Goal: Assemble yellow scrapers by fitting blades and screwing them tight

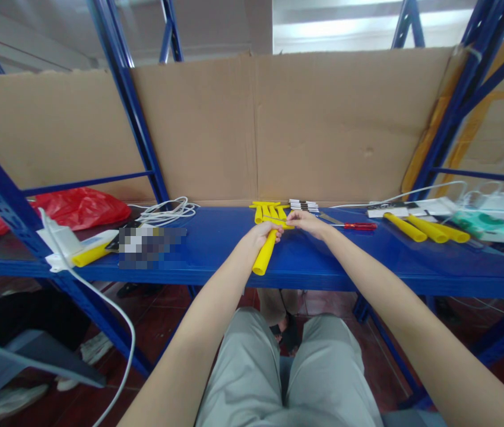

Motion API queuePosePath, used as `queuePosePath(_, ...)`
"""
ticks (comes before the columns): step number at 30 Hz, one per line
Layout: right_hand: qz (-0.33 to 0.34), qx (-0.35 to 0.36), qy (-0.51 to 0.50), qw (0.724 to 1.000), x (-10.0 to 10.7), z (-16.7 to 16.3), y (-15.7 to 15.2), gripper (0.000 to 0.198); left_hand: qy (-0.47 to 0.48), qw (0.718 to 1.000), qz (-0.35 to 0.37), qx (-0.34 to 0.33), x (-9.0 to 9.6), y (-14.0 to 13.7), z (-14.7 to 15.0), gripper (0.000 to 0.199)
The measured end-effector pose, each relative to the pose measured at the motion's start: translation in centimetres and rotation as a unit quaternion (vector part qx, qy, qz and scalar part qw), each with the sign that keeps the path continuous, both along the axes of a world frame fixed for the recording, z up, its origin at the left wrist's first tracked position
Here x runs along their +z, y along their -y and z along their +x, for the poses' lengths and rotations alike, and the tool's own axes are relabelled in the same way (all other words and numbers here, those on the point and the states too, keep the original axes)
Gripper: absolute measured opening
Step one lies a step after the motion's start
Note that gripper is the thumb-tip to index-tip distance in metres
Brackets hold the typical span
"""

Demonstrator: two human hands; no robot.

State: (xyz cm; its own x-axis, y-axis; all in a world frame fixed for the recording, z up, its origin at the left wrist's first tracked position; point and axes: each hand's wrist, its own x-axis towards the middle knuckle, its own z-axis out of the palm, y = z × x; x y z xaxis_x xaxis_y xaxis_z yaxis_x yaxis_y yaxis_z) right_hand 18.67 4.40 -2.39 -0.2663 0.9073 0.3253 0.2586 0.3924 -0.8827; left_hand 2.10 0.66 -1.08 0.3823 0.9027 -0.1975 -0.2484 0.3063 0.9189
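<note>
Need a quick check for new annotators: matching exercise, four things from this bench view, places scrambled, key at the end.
Things
1. Yellow tube
2. Red-handled tool
3. Red bag
4. Cardboard

Places
A. Left of the coiled white cable
B. Standing behind the blue tabletop
C. In the left hand
D. Lying to the right of the right hand

Pairs: 1-C, 2-D, 3-A, 4-B

Brown cardboard [332,124] stands along the back of the blue bench [216,237]. Left, a red plastic bag [86,204] lies near a coiled white cable [176,209], beneath blue metal posts [130,107].
</note>
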Motion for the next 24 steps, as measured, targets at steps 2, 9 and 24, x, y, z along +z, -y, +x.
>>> queuePosePath(2,-0.016,0.006,-0.014,1.0,0.0,0.1,0.0,0.01,-0.011,1.0,-0.016,-0.004,0.0,0.0,0.0,0.026)
queuePosePath(9,-0.089,0.011,-0.041,0.995,0.1,-0.2,0.5,0.015,-0.029,0.999,-0.018,-0.009,0.3,0.2,0.1,0.024)
queuePosePath(24,-0.075,-0.002,-0.033,0.997,0.5,0.4,0.7,0.015,-0.03,0.999,-0.01,0.007,0.2,0.2,0.1,0.02)
